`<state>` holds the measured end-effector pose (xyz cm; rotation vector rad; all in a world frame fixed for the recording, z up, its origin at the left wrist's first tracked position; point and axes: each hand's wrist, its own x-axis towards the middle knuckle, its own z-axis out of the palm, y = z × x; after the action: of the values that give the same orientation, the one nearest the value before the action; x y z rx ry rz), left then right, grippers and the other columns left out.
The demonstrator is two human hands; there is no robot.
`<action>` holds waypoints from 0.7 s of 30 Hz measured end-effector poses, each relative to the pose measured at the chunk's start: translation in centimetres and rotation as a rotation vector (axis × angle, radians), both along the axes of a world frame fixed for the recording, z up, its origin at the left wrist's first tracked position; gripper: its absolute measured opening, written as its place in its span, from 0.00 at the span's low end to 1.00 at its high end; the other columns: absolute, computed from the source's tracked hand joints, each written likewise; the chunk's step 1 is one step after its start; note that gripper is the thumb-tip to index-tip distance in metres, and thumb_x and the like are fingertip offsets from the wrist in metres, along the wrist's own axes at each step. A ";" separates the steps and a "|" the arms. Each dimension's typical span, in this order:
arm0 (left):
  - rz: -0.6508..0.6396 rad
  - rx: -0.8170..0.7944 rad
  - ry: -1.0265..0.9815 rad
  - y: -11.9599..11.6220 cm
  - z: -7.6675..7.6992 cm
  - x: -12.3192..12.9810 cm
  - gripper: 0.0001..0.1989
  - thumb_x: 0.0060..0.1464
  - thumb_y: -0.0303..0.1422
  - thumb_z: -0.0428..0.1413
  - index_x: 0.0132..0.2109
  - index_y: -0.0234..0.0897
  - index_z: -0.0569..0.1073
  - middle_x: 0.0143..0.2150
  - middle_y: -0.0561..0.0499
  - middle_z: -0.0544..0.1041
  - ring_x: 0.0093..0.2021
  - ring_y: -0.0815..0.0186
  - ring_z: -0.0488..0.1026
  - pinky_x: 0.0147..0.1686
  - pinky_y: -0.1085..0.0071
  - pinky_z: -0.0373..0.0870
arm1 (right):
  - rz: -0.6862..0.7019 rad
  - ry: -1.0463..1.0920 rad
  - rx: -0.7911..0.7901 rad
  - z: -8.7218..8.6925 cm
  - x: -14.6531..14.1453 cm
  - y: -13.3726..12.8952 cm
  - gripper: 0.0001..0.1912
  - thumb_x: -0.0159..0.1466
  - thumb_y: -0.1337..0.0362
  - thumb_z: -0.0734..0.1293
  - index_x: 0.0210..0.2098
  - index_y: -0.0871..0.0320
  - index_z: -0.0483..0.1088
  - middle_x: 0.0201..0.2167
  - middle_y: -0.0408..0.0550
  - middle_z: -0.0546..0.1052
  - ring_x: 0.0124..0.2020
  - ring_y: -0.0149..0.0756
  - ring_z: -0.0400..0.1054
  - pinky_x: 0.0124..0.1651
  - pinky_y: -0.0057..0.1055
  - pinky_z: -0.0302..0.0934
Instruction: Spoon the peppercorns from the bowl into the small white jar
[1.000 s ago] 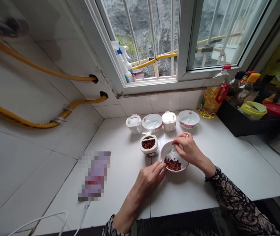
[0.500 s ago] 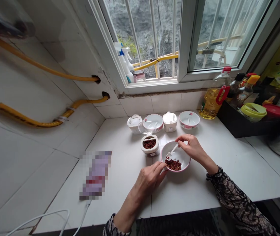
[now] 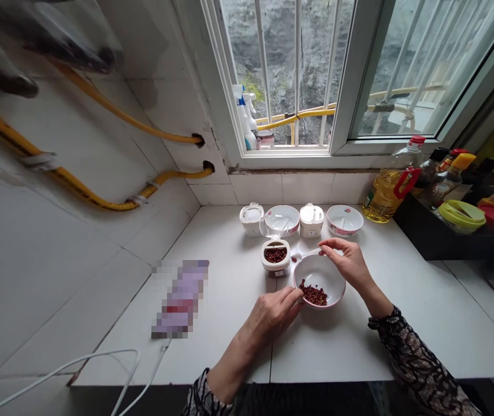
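A white bowl with a pink rim (image 3: pixel 333 283) holds a small heap of dark red peppercorns (image 3: pixel 315 294). The fingers of my left hand (image 3: pixel 275 312) grip the bowl's left rim. Between thumb and fingertips, my right hand (image 3: pixel 348 263) pinches a small white spoon (image 3: pixel 307 253), its scoop just beyond the bowl's back-left rim with a few peppercorns in it. Left of the spoon stands an open white jar (image 3: pixel 276 267) filled with peppercorns, its clear lid tipped back.
Behind are two lidded white jars (image 3: pixel 252 222) (image 3: pixel 311 221) and two floral bowls (image 3: pixel 282 221) (image 3: pixel 345 221). An oil bottle (image 3: pixel 383 193) and a black condiment box (image 3: pixel 420 234) stand at right. A pixelated item with a cable (image 3: pixel 181 300) lies left.
The spoon has moved from inside the bowl, over the peppercorns, to beyond its back-left rim, near the open jar. My left hand stays on the bowl. The camera view has shifted.
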<state>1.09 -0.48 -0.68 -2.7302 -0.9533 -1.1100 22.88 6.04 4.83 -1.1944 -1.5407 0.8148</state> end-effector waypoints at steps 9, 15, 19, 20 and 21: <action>0.020 0.018 0.005 -0.1 0.1 0.0 0.08 0.70 0.30 0.45 0.49 0.35 0.68 0.34 0.50 0.77 0.29 0.69 0.78 0.25 0.77 0.72 | -0.098 -0.218 0.385 0.4 -3.3 -0.5 0.07 0.66 0.64 0.66 0.36 0.54 0.77 0.33 0.49 0.82 0.39 0.43 0.75 0.54 0.46 0.64; 0.025 0.031 0.008 0.0 0.0 0.0 0.07 0.70 0.29 0.45 0.48 0.35 0.68 0.34 0.50 0.78 0.28 0.68 0.78 0.24 0.76 0.71 | -0.076 -0.413 0.663 0.1 -3.2 -1.3 0.11 0.69 0.69 0.62 0.37 0.51 0.76 0.32 0.45 0.82 0.41 0.41 0.75 0.63 0.50 0.53; 0.020 0.040 -0.003 0.0 0.3 0.0 0.06 0.70 0.29 0.46 0.47 0.35 0.68 0.34 0.50 0.78 0.27 0.68 0.78 0.23 0.75 0.71 | -0.128 -0.419 0.669 0.8 -1.9 -1.3 0.10 0.69 0.67 0.63 0.37 0.51 0.76 0.32 0.45 0.82 0.39 0.42 0.75 0.60 0.49 0.58; 0.017 0.040 -0.003 0.0 0.3 0.0 0.06 0.70 0.29 0.46 0.48 0.34 0.68 0.34 0.50 0.78 0.27 0.68 0.77 0.23 0.75 0.71 | -0.133 -0.418 0.655 0.9 -1.4 -1.1 0.09 0.68 0.67 0.63 0.36 0.52 0.76 0.32 0.46 0.82 0.39 0.42 0.75 0.58 0.48 0.59; 0.016 0.040 -0.002 -0.1 0.4 0.0 0.07 0.70 0.29 0.46 0.48 0.34 0.67 0.34 0.50 0.78 0.27 0.68 0.77 0.23 0.75 0.71 | -0.132 -0.418 0.637 0.9 -0.8 -1.0 0.09 0.68 0.67 0.64 0.36 0.53 0.76 0.32 0.46 0.82 0.38 0.42 0.75 0.56 0.47 0.61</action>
<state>1.10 -0.53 -0.29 -2.6860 -0.9410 -1.1176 22.07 5.07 5.70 -0.9964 -1.8393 -0.0441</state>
